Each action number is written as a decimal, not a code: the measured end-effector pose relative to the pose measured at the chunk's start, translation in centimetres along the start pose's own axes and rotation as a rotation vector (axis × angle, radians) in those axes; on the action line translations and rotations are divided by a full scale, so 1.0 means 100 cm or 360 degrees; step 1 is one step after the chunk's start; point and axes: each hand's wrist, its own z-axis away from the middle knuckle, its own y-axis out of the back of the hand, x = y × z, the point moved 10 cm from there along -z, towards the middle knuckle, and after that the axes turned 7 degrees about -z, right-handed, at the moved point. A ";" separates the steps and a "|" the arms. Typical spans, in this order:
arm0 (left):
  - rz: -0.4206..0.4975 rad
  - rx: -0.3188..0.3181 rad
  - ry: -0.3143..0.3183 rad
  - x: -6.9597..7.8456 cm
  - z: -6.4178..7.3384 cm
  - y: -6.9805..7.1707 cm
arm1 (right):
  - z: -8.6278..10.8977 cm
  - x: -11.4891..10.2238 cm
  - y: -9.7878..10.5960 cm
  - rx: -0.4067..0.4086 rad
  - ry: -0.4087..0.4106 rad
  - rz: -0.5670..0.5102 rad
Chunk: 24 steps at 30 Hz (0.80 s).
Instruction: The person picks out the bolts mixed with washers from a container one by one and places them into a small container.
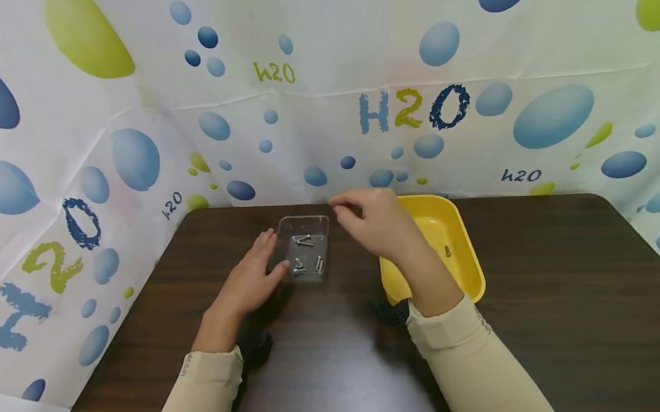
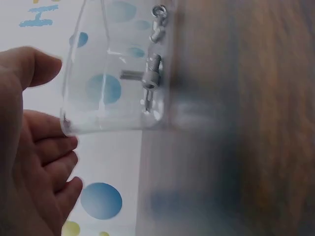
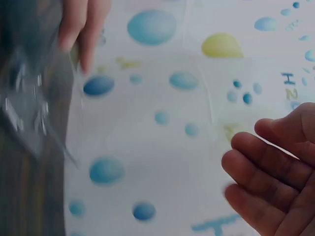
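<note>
A clear plastic container point(image 1: 313, 252) stands near the table's far edge, with several metal screws point(image 1: 304, 240) inside. My left hand point(image 1: 249, 280) lies along its left side, fingers extended and thumb by the near corner. The left wrist view shows these fingertips right at the container's lower corner, beside socket-head screws point(image 2: 150, 77). Between the container and a yellow tray point(image 1: 471, 260), my right hand point(image 1: 379, 225) is raised with loosely bent fingers. Nothing shows in its grasp in the right wrist view. One small screw point(image 1: 447, 251) lies in the tray, partly covered from above by the right forearm.
The dark wooden table point(image 1: 568, 292) extends to both sides and toward me. A white printed curtain point(image 1: 325, 124) with blue and green drops hangs directly behind the table and along its left side.
</note>
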 end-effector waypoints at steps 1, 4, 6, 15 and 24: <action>0.0005 0.0014 -0.0002 0.002 -0.001 0.002 | 0.000 0.003 0.005 -0.0007 -0.0019 0.0012; 0.0004 0.0055 -0.0036 0.012 -0.003 0.007 | -0.002 0.013 0.020 -0.0045 -0.0066 0.0076; 0.0007 0.0068 -0.0092 0.024 -0.004 0.008 | -0.003 0.024 0.029 -0.0082 -0.0136 0.0141; -0.0014 0.0068 -0.0339 0.093 0.005 -0.003 | -0.006 0.082 0.053 -0.0277 -0.0429 0.0468; -0.0054 -0.0110 -0.0476 0.151 0.009 -0.038 | 0.006 0.153 0.045 -0.0596 -0.0879 0.0775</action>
